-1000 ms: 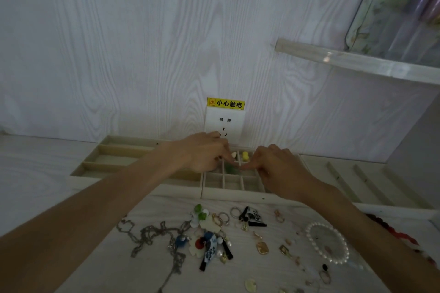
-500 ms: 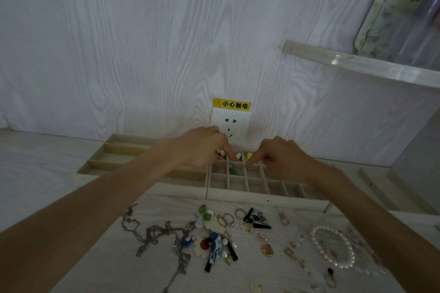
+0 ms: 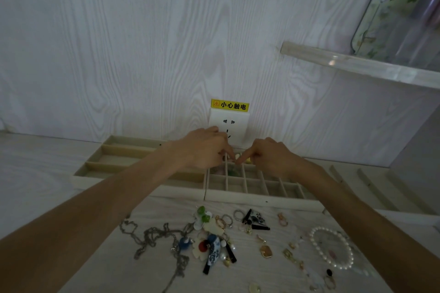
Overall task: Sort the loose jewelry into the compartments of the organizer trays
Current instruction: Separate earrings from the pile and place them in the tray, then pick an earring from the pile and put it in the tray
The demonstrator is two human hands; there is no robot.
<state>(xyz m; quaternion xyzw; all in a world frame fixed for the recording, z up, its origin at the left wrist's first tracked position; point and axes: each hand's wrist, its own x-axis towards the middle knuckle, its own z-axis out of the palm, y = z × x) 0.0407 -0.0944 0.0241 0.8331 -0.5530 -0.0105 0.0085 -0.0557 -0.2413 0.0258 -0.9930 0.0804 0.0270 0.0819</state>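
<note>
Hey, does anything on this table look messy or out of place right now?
Yes. The silver chain lies tangled on the table beside a heap of overlapping earrings, outside the grid tray.

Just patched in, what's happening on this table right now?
A person is sorting jewelry. Both hands meet over the back row of the small-compartment organizer tray: the left hand and the right hand have fingertips together at a small pale piece, which looks pinched, though that is too small to confirm. A tray with long slots sits to its left. Most jewelry is still loose in front: a silver chain, a pearl bracelet, rings and earrings.
</note>
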